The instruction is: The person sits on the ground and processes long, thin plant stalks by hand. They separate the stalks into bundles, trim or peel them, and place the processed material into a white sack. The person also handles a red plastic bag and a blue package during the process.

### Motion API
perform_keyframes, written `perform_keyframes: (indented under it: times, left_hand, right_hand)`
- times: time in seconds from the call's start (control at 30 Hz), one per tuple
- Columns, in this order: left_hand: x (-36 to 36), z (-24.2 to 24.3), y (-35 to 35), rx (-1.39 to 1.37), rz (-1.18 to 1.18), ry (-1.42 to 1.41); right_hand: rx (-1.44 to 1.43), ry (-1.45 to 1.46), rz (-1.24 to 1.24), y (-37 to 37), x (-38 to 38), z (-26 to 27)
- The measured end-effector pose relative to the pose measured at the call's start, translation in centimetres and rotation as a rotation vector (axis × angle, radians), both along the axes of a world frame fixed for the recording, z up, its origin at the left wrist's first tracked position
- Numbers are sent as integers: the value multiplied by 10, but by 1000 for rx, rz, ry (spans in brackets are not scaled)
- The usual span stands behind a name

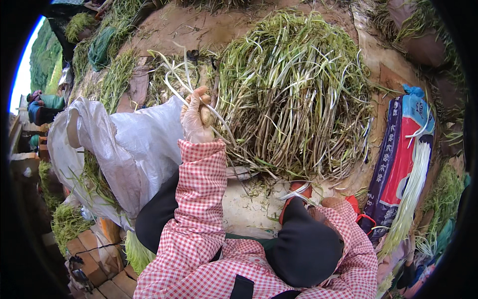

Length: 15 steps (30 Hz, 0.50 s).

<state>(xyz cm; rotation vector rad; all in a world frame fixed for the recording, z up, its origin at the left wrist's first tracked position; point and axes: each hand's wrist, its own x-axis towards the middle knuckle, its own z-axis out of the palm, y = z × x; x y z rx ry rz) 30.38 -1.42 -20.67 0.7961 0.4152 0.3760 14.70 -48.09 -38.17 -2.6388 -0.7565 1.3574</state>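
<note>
My left hand [196,114], in a thin translucent glove, is raised with its fingers closed around a few pale leafy stalks [179,80]. Their ends stick out above and below the fist. Just right of it lies a large heap of green-topped stalks [295,97] with brownish lower stems. Mostly hidden by my knee and checked sleeve, my right hand [332,203] is low at the right; I cannot tell what its fingers do. A few white stalks [295,192] lie over a red shoe [302,187] near it.
An open white woven sack [145,130] with greens inside stands at my left. On the right, a bundle of peeled pale stems [414,179] rests along a printed plastic bag [388,160]. More greens [115,82] lie at upper left; a person [44,106] is beyond.
</note>
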Motion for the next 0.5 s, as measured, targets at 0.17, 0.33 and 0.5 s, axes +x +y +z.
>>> perform_keyframes:
  times: [0.17,0.33,0.5]
  left_hand:
    - [-18,-24,-35,-196,-150,27]
    - [-18,-19,-53,-342,-164,127]
    - [-18,-23,-26,8,-78,259]
  right_hand:
    - [808,-430,-501,113,96,131]
    - [1127,-63,-479,215,122,142]
    - [1101,132,-697,211,87,109]
